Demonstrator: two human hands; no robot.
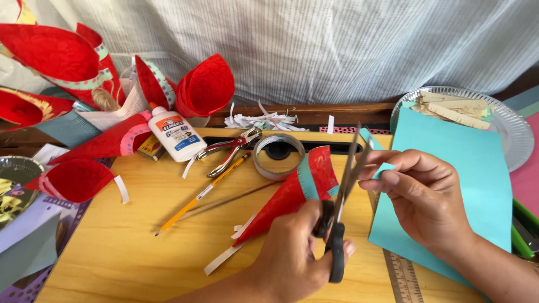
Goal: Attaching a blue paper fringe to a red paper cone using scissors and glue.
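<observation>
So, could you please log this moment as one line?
left hand: scissors, blades open | right hand: teal paper strip | table: red cone

Left hand gripping (right hand pinching)

Black-handled scissors in my left hand, and a turquoise paper strip pinched in my right hand. Under it lies a plain turquoise sheet. The cone in front of me is red with a faint swirl pattern and a turquoise band. Yellow pencil on honey-coloured wood table. White glue bottle with an orange cap far left, among more red cones. Silver plate far right.
</observation>
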